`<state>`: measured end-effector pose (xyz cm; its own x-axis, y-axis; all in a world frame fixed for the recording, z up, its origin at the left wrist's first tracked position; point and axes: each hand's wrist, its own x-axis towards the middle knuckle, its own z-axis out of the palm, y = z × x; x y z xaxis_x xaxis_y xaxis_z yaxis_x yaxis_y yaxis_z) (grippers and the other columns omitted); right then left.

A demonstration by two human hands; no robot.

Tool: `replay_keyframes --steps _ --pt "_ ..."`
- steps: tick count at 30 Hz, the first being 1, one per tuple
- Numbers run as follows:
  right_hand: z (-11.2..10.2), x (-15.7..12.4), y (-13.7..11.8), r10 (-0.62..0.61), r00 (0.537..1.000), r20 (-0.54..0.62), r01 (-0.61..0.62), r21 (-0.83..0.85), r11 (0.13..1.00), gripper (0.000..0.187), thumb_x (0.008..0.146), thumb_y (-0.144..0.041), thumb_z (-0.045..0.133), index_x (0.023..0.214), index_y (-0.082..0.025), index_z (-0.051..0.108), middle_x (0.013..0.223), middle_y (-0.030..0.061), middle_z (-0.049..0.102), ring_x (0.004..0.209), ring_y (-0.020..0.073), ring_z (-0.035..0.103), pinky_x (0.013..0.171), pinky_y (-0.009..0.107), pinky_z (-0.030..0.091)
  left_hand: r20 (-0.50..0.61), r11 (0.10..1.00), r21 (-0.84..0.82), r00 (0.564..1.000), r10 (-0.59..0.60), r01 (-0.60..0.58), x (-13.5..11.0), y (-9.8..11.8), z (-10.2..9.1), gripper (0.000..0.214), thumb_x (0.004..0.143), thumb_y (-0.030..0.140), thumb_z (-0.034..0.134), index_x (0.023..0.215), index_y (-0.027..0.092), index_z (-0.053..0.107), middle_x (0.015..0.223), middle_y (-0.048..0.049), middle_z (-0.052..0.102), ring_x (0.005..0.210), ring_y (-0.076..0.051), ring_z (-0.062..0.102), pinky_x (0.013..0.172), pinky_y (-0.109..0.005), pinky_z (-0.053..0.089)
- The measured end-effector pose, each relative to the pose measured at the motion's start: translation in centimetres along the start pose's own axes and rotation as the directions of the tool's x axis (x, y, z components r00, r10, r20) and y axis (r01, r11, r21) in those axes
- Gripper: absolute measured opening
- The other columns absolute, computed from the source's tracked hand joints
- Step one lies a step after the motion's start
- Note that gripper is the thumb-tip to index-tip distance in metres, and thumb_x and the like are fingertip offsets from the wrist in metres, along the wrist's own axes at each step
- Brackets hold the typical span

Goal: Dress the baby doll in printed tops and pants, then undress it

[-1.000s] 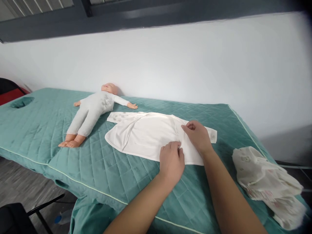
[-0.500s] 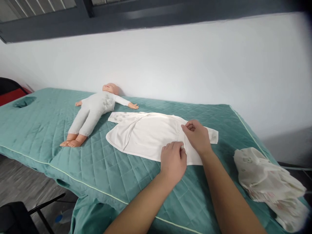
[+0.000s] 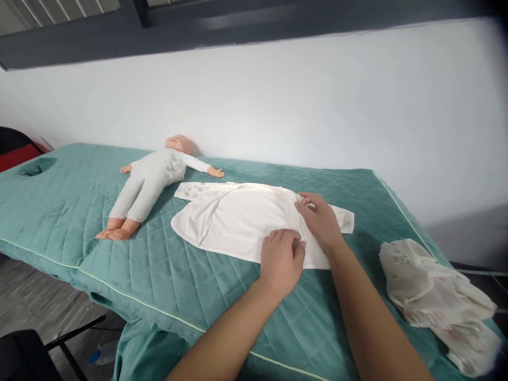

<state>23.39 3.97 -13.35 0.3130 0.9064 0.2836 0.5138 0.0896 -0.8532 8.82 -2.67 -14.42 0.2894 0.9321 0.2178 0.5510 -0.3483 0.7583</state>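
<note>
A white baby top (image 3: 242,217) lies spread on the green quilted bed, its patterned sleeves sticking out left and right. My left hand (image 3: 281,262) rests on its near side, fingers curled and closed on the cloth. Farther back and to the right, my right hand (image 3: 320,221) has thumb and fingertips pinched at the fabric near the right sleeve. The exact bit of cloth under the fingertips is hidden. To the left of the top, a baby doll (image 3: 156,172) in a pale outfit lies on its back, one arm stretched toward the top.
A crumpled heap of white printed baby clothes (image 3: 432,286) lies at the bed's right end. The green quilted bed (image 3: 222,296) stands against a white wall (image 3: 270,111) and has a hole (image 3: 37,166) at its far left. A black chair part (image 3: 27,354) is at lower left.
My right fingers have opened slightly and shifted a little toward the top's far edge. The left hand stays nearly in place; the top and the doll lie as before.
</note>
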Motion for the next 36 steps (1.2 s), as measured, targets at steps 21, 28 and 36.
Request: replay_keyframes --steps 21,28,36 --pt "1.8 4.7 4.0 0.125 0.984 0.124 -0.099 -0.194 0.976 0.025 0.081 -0.041 0.064 0.094 -0.021 0.07 0.096 0.0075 0.074 0.09 0.0226 0.066 0.085 0.037 0.048 -0.105 0.951 -0.255 0.973 -0.207 0.174 9.7 -2.5 1.3 0.021 0.092 0.04 0.06 0.087 0.019 0.062 0.09 -0.0063 0.073 0.087 -0.02 0.067 0.082 -0.03 0.048" --pt "1.8 6.2 3.5 0.144 0.986 0.079 -0.129 -0.173 0.976 0.025 0.075 -0.046 0.065 0.069 -0.022 0.063 0.078 0.0012 0.068 0.081 0.0212 0.059 0.08 0.034 0.043 -0.072 0.944 -0.282 0.977 -0.199 0.171 9.8 -3.1 2.0 0.004 0.087 0.022 0.061 0.083 0.021 0.059 0.083 -0.0014 0.07 0.082 -0.017 0.066 0.081 -0.029 0.048" --pt "2.1 5.6 3.8 0.136 0.988 -0.076 -0.135 0.019 0.991 0.025 0.08 -0.046 0.056 0.084 -0.021 0.057 0.095 0.0065 0.07 0.089 0.0207 0.061 0.087 0.036 0.047 -0.127 0.883 -0.454 0.973 -0.195 0.118 9.4 -2.5 1.5 0.007 0.089 0.019 0.057 0.094 0.022 0.059 0.087 0.0021 0.065 0.071 -0.011 0.058 0.076 -0.025 0.047"
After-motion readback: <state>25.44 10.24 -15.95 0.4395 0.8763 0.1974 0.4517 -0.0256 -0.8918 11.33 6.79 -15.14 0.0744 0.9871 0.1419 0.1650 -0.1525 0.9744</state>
